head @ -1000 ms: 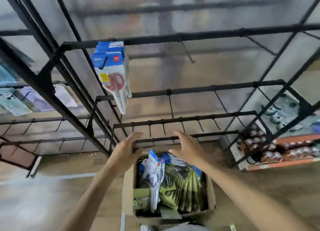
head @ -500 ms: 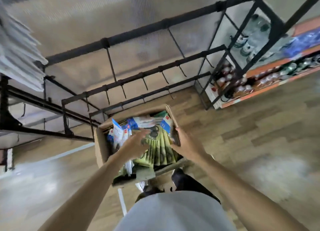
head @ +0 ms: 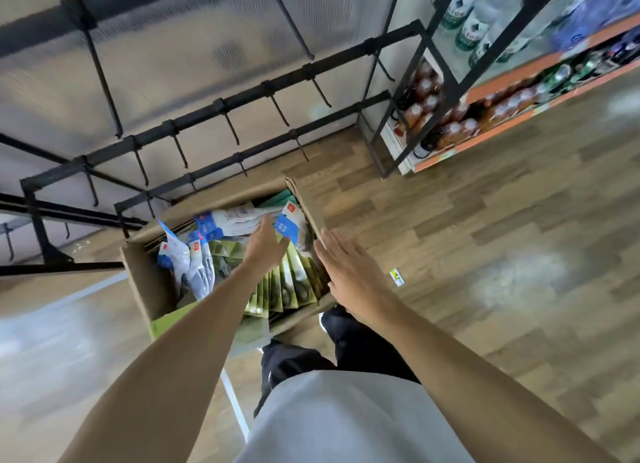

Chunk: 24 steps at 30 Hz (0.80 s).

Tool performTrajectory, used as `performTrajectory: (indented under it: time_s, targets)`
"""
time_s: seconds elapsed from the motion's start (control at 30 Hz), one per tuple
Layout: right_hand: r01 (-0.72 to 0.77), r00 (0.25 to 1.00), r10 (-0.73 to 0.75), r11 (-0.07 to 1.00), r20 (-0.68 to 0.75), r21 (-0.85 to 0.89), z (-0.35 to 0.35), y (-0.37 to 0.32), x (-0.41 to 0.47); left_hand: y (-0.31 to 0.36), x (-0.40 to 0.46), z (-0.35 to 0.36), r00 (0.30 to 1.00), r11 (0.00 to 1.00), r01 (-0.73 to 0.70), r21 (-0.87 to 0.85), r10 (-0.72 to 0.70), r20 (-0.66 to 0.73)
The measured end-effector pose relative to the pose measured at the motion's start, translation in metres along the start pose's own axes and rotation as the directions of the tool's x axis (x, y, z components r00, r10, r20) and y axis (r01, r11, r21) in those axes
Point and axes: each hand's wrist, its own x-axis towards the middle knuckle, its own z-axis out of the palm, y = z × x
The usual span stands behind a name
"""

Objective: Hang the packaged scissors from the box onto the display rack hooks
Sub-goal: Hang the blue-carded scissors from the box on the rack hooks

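Nothing is gripped by either hand. Left hand (head: 265,242) is stretched with straight fingers into the cardboard box (head: 145,282), over the packaged scissors (head: 287,282), its fingertips near a blue-topped packet (head: 286,227); whether that packet is touched cannot be told. Right hand (head: 346,272) is held flat and open just above the box's edge at 3 o'clock. Green packets are stood in a row at the box's middle, blue-and-white ones (head: 188,258) toward 9 o'clock. Bare rack hooks (head: 228,126) are seen at 12 o'clock, bottle shelves (head: 485,91) at 2 o'clock.
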Motion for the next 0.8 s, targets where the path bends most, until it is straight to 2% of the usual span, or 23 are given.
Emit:
performTrajectory:
  time_s: [0.17,0.3,0.43,0.53,0.6,0.67,0.8]
  targets:
    - [0.027,1.0,-0.027,1.0,-0.01,-0.004,0.01,0.006,-0.003,0.005,0.014,0.018,0.992,0.988,0.091,-0.125,-0.101,-0.079]
    - [0.025,1.0,-0.024,1.0,0.004,-0.01,0.012,0.005,-0.008,0.004,0.024,0.023,0.985,0.971,0.107,-0.212,-0.133,-0.113]
    - [0.04,0.998,-0.039,0.999,0.05,-0.018,0.015,0.006,-0.009,0.001,0.017,0.018,0.991,0.988,0.033,-0.149,-0.051,-0.124]
    - [0.105,0.989,-0.097,0.992,0.112,-0.07,0.01,0.004,-0.004,-0.014,-0.003,0.008,0.986,0.996,-0.056,-0.067,0.045,-0.16]
    - [0.125,0.984,-0.113,0.989,0.139,-0.079,0.006,0.003,0.006,-0.031,-0.018,0.001,0.983,0.998,-0.063,0.004,0.063,-0.173]
    - [0.149,0.982,-0.14,0.986,0.129,-0.068,0.002,-0.001,0.022,-0.053,-0.032,-0.009,0.977,1.0,-0.013,0.025,0.018,-0.211]
    - [0.2,0.962,-0.183,0.977,0.204,-0.069,-0.003,-0.015,0.059,-0.1,-0.067,-0.031,0.949,0.989,0.143,0.031,-0.128,-0.288]
